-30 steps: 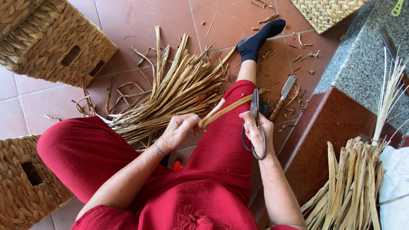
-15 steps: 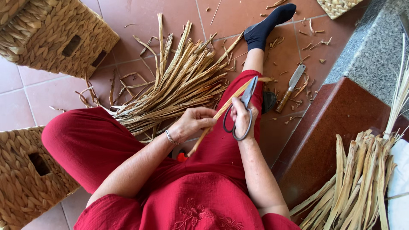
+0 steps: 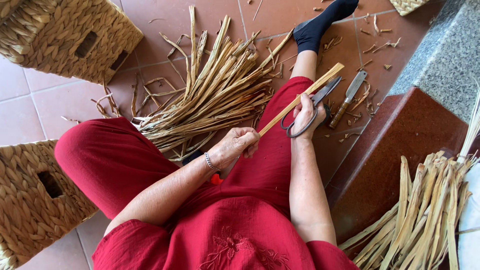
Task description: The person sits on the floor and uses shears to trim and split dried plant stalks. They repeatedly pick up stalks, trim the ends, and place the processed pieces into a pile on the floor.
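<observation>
My left hand [image 3: 239,144] grips the near end of a long flat dried straw strip [image 3: 320,82] that slants up to the right over my red-trousered leg. My right hand [image 3: 306,112] holds dark metal scissors [image 3: 311,105], blades pointing up along the strip's far part, fingers through the loops. A fan of dried straw stalks [image 3: 215,92] lies on the tiled floor just beyond my left hand. A knife [image 3: 348,97] with a wooden handle lies on the floor to the right of the scissors.
Woven straw baskets stand at the upper left [image 3: 70,35] and lower left [image 3: 35,200]. A second bundle of straw [image 3: 430,210] leans at the lower right beside a dark red step [image 3: 395,145] and a grey stone ledge [image 3: 445,55]. Straw scraps litter the tiles.
My right hand has swung the scissors from pointing upright to lying along the strip's far end. The strip has stretched out straighter to the upper right. My left hand stays on its near end.
</observation>
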{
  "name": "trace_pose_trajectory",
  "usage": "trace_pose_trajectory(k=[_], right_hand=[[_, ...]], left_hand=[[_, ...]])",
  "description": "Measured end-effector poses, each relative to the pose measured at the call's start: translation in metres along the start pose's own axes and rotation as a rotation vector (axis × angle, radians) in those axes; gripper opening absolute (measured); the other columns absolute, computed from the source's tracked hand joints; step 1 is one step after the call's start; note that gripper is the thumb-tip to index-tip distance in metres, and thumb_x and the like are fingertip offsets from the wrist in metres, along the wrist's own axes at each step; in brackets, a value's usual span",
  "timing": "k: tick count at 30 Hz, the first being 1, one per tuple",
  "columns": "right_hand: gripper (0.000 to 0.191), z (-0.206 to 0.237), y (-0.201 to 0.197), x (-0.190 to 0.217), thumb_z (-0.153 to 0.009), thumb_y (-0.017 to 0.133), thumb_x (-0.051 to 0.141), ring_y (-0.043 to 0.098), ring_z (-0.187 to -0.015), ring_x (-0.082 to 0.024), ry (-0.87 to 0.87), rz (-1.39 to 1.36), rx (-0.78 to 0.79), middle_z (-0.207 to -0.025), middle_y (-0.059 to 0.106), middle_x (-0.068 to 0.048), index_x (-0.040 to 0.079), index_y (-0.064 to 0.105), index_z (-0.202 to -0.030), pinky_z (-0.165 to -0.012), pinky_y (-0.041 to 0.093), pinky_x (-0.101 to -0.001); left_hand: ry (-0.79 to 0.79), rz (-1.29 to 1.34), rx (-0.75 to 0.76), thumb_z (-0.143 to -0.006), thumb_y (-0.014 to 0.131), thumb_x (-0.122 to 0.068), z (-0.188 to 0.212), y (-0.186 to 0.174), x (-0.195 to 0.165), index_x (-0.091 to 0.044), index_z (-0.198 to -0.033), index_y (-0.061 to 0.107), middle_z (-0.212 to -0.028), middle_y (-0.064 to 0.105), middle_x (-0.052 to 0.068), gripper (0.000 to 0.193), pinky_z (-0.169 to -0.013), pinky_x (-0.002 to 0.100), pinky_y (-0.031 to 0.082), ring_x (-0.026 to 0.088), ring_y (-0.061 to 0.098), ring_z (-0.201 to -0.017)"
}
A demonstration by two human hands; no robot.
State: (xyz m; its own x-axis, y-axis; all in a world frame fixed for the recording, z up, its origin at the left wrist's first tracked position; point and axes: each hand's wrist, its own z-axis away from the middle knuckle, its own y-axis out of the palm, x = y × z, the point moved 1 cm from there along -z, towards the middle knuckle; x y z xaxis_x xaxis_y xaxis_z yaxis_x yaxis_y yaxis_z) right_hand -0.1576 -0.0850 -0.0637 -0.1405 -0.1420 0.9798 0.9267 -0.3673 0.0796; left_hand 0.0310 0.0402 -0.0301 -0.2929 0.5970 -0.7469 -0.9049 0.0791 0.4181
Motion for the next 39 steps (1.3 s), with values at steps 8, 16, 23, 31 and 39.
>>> trace_pose_trajectory(k=[8, 16, 23, 31, 39], right_hand=[[0.013, -0.014, 0.003, 0.007, -0.094, 0.067, 0.012, 0.051, -0.046, -0.009, -0.039, -0.021, -0.017, -0.064, 0.059, -0.003, 0.003, 0.059, -0.089, -0.04, 0.038, -0.0244], [0.012, 0.017, -0.008, 0.054, -0.096, 0.067, 0.016, 0.059, -0.058, -0.011, -0.097, 0.051, 0.37, -0.077, 0.073, -0.008, 0.004, 0.069, -0.099, -0.055, 0.047, -0.0264], [0.014, 0.095, -0.017, 0.094, -0.088, 0.069, 0.014, 0.069, -0.074, -0.009, 0.24, 0.233, 1.067, -0.081, 0.071, -0.002, 0.006, 0.069, -0.1, -0.069, 0.058, -0.0262], [0.007, 0.152, -0.046, 0.095, -0.091, 0.069, 0.008, 0.062, -0.06, -0.011, 0.149, 0.615, 1.468, -0.067, 0.066, -0.004, 0.002, 0.066, -0.089, -0.057, 0.052, -0.0284], [0.024, 0.149, -0.081, 0.077, -0.085, 0.08, 0.023, 0.073, -0.063, -0.019, -0.257, 0.792, 1.392, -0.072, 0.073, -0.008, 0.003, 0.072, -0.095, -0.059, 0.058, -0.0338]], left_hand=[[0.079, -0.14, -0.017, -0.104, 0.061, -0.034, 0.003, 0.0, 0.019, -0.006, -0.082, 0.061, -0.066, 0.055, -0.002, 0.036, -0.053, 0.026, 0.041, 0.007, 0.046, -0.058], [0.116, -0.766, 0.104, -0.098, 0.059, -0.056, 0.009, -0.018, -0.004, -0.004, -0.14, 0.054, -0.128, 0.066, 0.018, 0.067, -0.095, 0.037, 0.053, 0.024, 0.063, -0.116], [0.067, 0.303, 0.188, -0.1, 0.028, -0.07, -0.031, -0.024, -0.042, -0.003, -0.157, 0.032, -0.134, 0.066, 0.024, 0.089, -0.104, 0.041, 0.051, 0.03, 0.066, -0.12], [0.309, 0.558, -0.133, -0.111, 0.044, -0.036, -0.054, -0.067, -0.059, 0.001, -0.126, 0.05, -0.116, 0.073, 0.021, 0.04, -0.079, 0.038, 0.061, 0.021, 0.071, -0.085], [0.67, 0.533, -0.294, -0.108, 0.056, -0.027, -0.026, -0.095, -0.105, -0.007, -0.126, 0.058, -0.083, 0.064, 0.004, 0.026, -0.058, 0.028, 0.052, 0.01, 0.059, -0.062]])
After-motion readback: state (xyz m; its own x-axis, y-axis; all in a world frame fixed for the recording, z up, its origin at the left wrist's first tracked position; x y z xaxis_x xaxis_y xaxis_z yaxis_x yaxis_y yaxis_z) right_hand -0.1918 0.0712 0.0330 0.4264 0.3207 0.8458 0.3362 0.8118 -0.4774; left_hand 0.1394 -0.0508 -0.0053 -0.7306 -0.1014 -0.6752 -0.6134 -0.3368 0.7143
